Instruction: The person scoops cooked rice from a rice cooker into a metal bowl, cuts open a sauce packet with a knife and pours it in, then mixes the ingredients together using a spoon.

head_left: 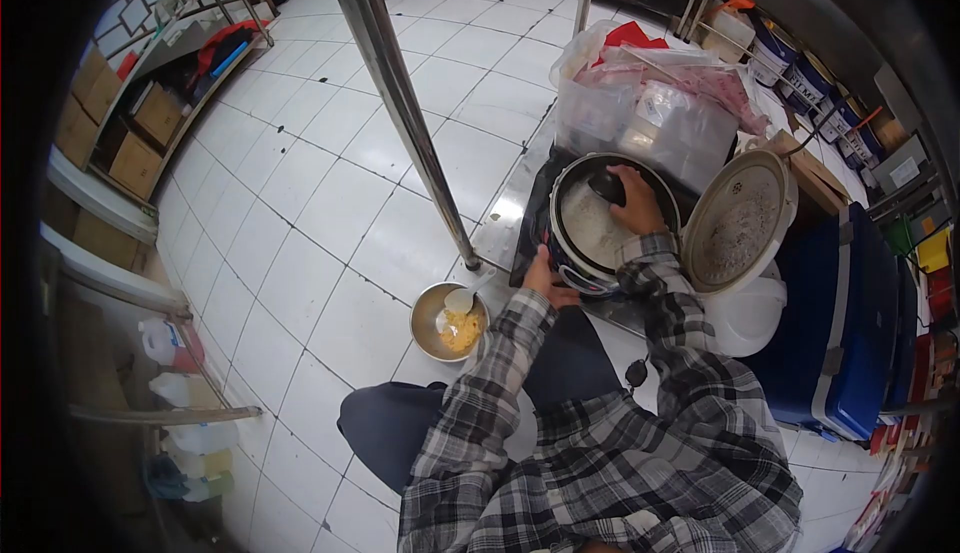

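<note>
Spreading beneath both hands is a white tiled floor point(260, 153), and to the right of the right hand point(640, 205) stands a big blue box point(815, 313). Beyond the hands sit clear plastic boxes point(672, 128), heaped with bags. Nearer is the pot point(557, 243): the right hand reaches in over its rim, above white contents point(590, 225) that look like rice, its fingers curled around a dark rounded object point(606, 189) I cannot identify. The left hand point(545, 281) touches the pot's outer wall; whether it grips anything there I cannot tell. Just right of the right hand, the round lid point(738, 223) stands tilted open, a white tub point(750, 318) partly under it. Left of and below the left hand, a steel bowl point(421, 315) on the floor holds yellow food point(463, 335) and a white spoon point(460, 300). A hard push inside could shift the pot if the left hand braces it poorly; a bumped lid might drop onto the right forearm; a moving knee or sleeve could upset the bowl. Counted: two hands, one pot, one lid, one dark object, one bowl, one spoon, one tub, one blue box, at least two clear boxes.
</note>
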